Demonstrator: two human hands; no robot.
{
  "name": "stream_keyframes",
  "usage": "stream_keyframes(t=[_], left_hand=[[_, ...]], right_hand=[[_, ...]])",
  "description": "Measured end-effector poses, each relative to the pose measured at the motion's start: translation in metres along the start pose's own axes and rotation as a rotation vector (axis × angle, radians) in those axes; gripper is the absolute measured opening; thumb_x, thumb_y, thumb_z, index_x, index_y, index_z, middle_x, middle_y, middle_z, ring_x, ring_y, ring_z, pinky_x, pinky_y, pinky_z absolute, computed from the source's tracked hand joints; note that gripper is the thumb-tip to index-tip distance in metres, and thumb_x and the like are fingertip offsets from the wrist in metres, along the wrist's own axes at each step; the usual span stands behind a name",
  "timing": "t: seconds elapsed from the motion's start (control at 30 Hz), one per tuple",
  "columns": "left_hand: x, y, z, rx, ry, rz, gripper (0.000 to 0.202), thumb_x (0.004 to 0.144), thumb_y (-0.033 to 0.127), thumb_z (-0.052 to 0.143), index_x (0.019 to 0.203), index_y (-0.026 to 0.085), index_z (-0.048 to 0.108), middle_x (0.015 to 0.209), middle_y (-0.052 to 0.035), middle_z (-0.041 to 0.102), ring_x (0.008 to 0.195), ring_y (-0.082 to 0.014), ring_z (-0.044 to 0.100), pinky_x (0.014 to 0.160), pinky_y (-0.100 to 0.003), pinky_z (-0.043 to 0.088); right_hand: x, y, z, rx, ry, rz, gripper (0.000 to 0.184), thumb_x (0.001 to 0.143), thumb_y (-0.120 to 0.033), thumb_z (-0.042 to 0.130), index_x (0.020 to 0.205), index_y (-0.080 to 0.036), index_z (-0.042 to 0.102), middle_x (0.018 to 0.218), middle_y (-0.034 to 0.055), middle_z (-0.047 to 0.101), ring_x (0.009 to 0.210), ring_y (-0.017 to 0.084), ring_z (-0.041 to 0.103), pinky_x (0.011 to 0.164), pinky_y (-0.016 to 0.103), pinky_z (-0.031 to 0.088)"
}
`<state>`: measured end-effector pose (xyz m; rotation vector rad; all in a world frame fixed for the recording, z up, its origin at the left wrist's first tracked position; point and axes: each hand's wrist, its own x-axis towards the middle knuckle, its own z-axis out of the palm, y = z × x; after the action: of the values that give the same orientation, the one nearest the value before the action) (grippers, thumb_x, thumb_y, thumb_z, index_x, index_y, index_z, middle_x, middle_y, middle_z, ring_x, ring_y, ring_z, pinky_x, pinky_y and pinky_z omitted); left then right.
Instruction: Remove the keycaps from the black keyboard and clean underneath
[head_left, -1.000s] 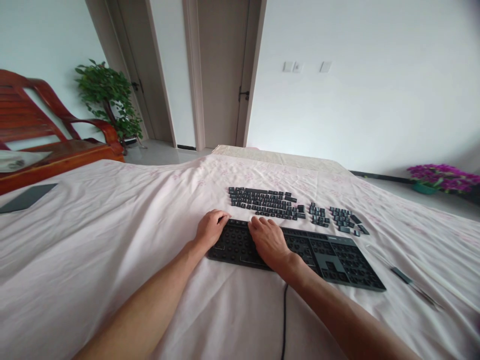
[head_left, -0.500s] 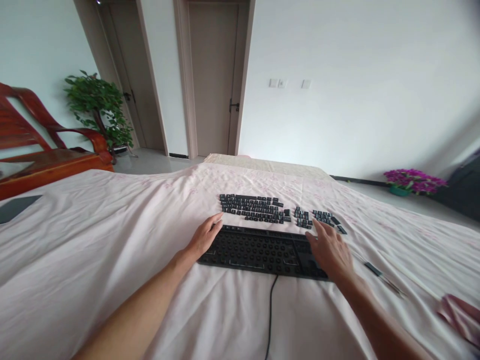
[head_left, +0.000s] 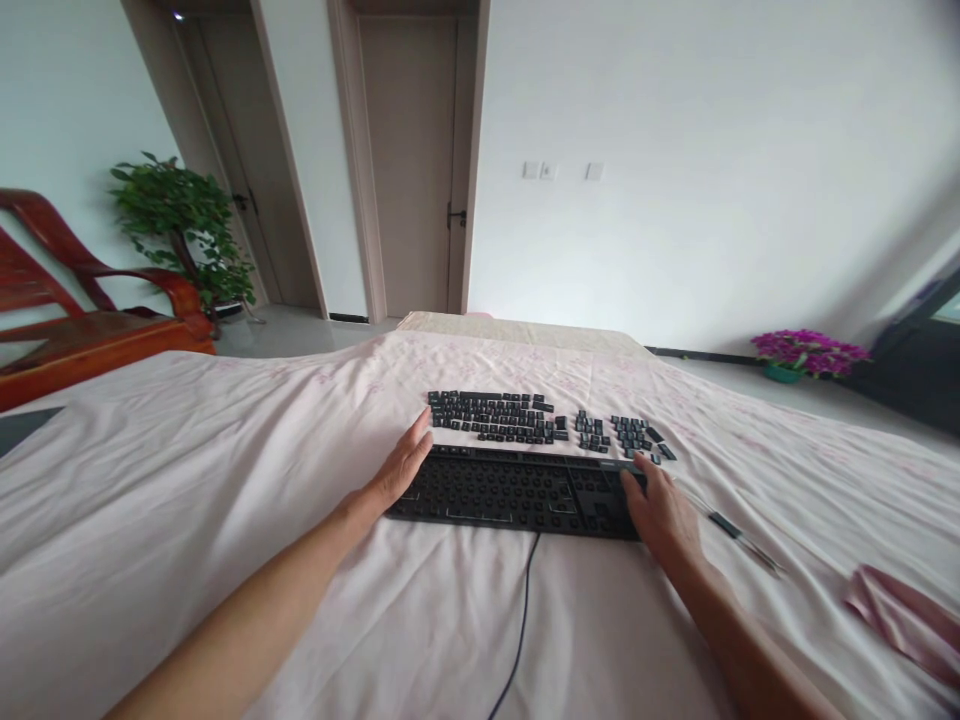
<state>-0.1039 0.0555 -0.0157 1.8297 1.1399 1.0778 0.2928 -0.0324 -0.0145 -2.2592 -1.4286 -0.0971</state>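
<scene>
A black keyboard (head_left: 487, 490), its keycaps off over most of it, lies on the pale pink flowered cloth in front of me. My left hand (head_left: 405, 462) holds its left end, with the thumb by the upper corner and the fingers pointing forward. At the right end my right hand (head_left: 664, 508) grips the edge, thumb over the top and fingers along the outer side. Just beyond the keyboard, loose black keycaps (head_left: 495, 415) are laid out in rows, with smaller groups of keycaps (head_left: 634, 435) to the right. The undersides of both hands are hidden.
A thin tool with a dark handle (head_left: 724, 524) lies right of my right hand. Farther right is a pink cloth (head_left: 904, 615). The keyboard's cable (head_left: 523, 620) runs toward me. A dark flat object (head_left: 26, 428) lies at the left edge, near a wooden chair (head_left: 105, 335).
The keyboard has turned slightly and sits straighter, its right end pushed a little away from me. Both hands have stayed at its ends. My view has shifted somewhat to the right.
</scene>
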Motion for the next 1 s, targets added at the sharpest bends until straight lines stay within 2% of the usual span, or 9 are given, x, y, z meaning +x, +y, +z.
stream_keyframes(t=[0.27, 0.57, 0.77, 0.9, 1.0], left_hand=[[0.008, -0.002, -0.002, -0.024, -0.08, -0.014, 0.072, 0.093, 0.06, 0.035, 0.151, 0.018, 0.028, 0.155, -0.012, 0.033, 0.144, -0.0229, 0.028, 0.119, -0.04, 0.02], [0.0, -0.001, -0.004, -0.121, 0.0, -0.083, 0.07, 0.095, 0.059, 0.028, 0.152, 0.02, 0.022, 0.15, -0.0108, 0.043, 0.14, -0.023, 0.036, 0.118, -0.041, 0.022], [0.002, -0.011, -0.004, -0.149, 0.065, -0.055, 0.066, 0.095, 0.058, 0.029, 0.146, 0.017, 0.035, 0.143, -0.0126, 0.05, 0.135, -0.0231, 0.043, 0.116, -0.04, 0.028], [0.005, -0.015, -0.002, -0.152, 0.087, -0.031, 0.06, 0.095, 0.054, 0.034, 0.14, 0.015, 0.043, 0.138, -0.013, 0.055, 0.131, -0.0213, 0.049, 0.113, -0.037, 0.034], [0.007, -0.018, -0.001, -0.105, 0.107, -0.04, 0.054, 0.094, 0.052, 0.04, 0.133, 0.016, 0.051, 0.132, -0.0113, 0.061, 0.126, -0.0213, 0.054, 0.111, -0.036, 0.037]], right_hand=[[-0.01, -0.009, -0.002, -0.058, -0.004, -0.015, 0.054, 0.096, -0.046, 0.025, 0.14, -0.022, 0.046, 0.137, 0.0102, 0.054, 0.12, 0.029, 0.053, 0.096, 0.042, 0.042], [-0.011, -0.006, 0.003, -0.104, 0.018, -0.046, 0.052, 0.096, -0.043, 0.027, 0.139, -0.021, 0.047, 0.134, 0.0097, 0.056, 0.116, 0.028, 0.055, 0.095, 0.04, 0.042], [-0.013, -0.005, 0.004, -0.154, 0.045, -0.085, 0.048, 0.096, -0.04, 0.031, 0.135, -0.023, 0.052, 0.134, 0.0077, 0.056, 0.119, 0.028, 0.051, 0.097, 0.042, 0.039], [-0.013, -0.022, -0.004, -0.167, 0.128, -0.222, 0.041, 0.094, -0.036, 0.039, 0.129, -0.027, 0.058, 0.134, 0.0054, 0.056, 0.128, 0.028, 0.041, 0.102, 0.045, 0.035], [-0.01, -0.056, -0.011, -0.111, 0.087, -0.443, 0.032, 0.092, -0.033, 0.047, 0.116, -0.03, 0.068, 0.128, 0.0033, 0.061, 0.128, 0.028, 0.04, 0.102, 0.044, 0.034]])
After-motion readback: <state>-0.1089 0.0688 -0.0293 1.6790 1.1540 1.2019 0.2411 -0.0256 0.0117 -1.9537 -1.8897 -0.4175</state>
